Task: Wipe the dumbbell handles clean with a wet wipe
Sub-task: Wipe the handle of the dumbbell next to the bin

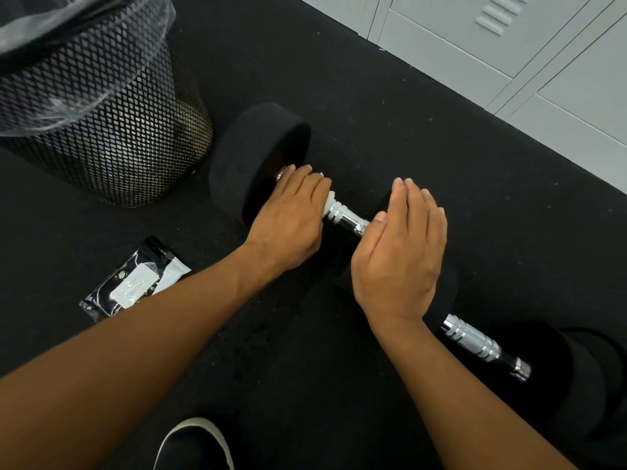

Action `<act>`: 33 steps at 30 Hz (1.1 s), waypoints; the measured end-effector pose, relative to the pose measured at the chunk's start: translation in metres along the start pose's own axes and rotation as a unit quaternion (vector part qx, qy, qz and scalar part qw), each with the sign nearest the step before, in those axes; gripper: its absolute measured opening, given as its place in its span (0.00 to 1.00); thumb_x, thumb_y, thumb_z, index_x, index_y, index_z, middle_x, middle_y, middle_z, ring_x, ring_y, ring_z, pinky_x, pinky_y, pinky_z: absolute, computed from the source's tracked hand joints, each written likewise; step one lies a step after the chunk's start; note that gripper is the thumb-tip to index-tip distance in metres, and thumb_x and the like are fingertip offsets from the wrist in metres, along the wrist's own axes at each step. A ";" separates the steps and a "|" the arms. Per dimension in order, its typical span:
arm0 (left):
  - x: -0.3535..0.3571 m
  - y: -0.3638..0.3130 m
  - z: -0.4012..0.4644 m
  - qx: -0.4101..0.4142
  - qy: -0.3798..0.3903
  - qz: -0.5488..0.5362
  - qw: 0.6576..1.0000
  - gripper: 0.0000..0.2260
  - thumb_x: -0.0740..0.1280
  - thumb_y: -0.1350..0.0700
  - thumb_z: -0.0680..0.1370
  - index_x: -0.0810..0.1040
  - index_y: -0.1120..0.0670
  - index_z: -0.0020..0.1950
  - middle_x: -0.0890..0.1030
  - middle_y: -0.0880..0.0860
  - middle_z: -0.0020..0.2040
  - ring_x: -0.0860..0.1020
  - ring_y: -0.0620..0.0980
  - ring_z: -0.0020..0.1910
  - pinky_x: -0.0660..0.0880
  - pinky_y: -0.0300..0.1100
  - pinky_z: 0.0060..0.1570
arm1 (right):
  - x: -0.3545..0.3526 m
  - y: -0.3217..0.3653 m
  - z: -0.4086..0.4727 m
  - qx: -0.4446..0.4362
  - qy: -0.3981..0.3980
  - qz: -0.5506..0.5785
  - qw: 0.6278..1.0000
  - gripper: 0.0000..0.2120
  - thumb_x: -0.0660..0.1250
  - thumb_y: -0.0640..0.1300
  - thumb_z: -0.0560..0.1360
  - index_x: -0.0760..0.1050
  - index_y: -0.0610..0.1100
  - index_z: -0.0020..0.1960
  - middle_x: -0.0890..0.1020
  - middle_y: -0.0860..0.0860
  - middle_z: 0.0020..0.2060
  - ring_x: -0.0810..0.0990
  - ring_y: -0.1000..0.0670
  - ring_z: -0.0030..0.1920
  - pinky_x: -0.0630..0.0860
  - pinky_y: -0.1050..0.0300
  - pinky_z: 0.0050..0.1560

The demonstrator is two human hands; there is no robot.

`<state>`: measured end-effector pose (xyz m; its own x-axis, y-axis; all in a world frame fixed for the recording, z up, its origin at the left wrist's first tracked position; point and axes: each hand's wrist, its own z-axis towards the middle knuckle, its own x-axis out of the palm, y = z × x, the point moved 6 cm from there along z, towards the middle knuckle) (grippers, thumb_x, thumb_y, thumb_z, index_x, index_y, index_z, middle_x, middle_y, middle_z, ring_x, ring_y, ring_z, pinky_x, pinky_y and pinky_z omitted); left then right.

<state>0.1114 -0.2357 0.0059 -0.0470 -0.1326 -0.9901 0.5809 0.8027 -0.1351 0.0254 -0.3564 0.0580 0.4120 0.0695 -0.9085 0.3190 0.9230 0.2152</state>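
Floor (pixel 390 96): black rubber matting fills most of the frame.
Lockers (pixel 509 39): pale grey doors run across the upper right.
Bin (pixel 101 113): black mesh with a clear liner, upper left, just beside the nearer weight head.
First dumbbell (pixel 258 157): at frame centre, lying on the floor, chrome handle (pixel 346 217) showing between my hands.
Second dumbbell (pixel 475 344): lower right, its chrome grip bare.
My left hand (pixel 291 215): curled over the handle's left end, pressing the wet wipe (pixel 328 198) around it; only a white edge shows.
My right hand (pixel 403 252): open and flat, fingers together, over the right weight head.
Wipe packet (pixel 135 283): dark, lying centre left, partly under my left forearm.
Shoe (pixel 193 446): bottom edge.
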 end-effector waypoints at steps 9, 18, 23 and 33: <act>-0.008 -0.002 -0.012 -0.065 0.007 0.047 0.997 0.23 0.53 0.58 0.81 0.63 0.65 0.75 0.68 0.66 0.74 0.63 0.63 0.78 0.55 0.54 0.80 | 0.000 0.001 -0.001 -0.002 -0.002 -0.003 1.000 0.24 0.51 0.46 0.84 0.67 0.39 0.77 0.72 0.43 0.74 0.67 0.42 0.77 0.59 0.43 0.79; -0.003 -0.015 -0.001 0.088 0.004 0.012 0.996 0.24 0.48 0.56 0.81 0.69 0.58 0.74 0.74 0.57 0.69 0.70 0.56 0.72 0.48 0.49 0.79 | 0.000 0.001 -0.001 0.000 0.001 -0.002 1.000 0.24 0.51 0.46 0.84 0.66 0.39 0.77 0.72 0.43 0.74 0.67 0.43 0.77 0.60 0.43 0.79; 0.006 -0.012 -0.027 -0.026 -0.055 0.005 0.998 0.25 0.55 0.62 0.82 0.60 0.63 0.79 0.65 0.62 0.78 0.58 0.60 0.80 0.54 0.54 0.80 | -0.001 0.001 -0.003 -0.003 -0.006 -0.010 1.000 0.24 0.52 0.46 0.84 0.67 0.39 0.77 0.72 0.43 0.74 0.67 0.42 0.76 0.60 0.43 0.79; -0.001 -0.022 0.016 0.073 0.039 -0.006 0.997 0.22 0.54 0.57 0.79 0.73 0.57 0.72 0.77 0.57 0.66 0.72 0.57 0.69 0.55 0.52 0.78 | 0.000 0.000 0.002 0.001 0.003 -0.004 1.000 0.24 0.51 0.46 0.84 0.66 0.39 0.77 0.72 0.43 0.75 0.66 0.43 0.77 0.59 0.44 0.79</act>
<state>0.1116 -0.2627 0.0105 -0.1146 -0.0905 -0.9893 0.6915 0.7077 -0.1449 0.0272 -0.3571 0.0584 0.4051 0.0650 -0.9120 0.3241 0.9225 0.2097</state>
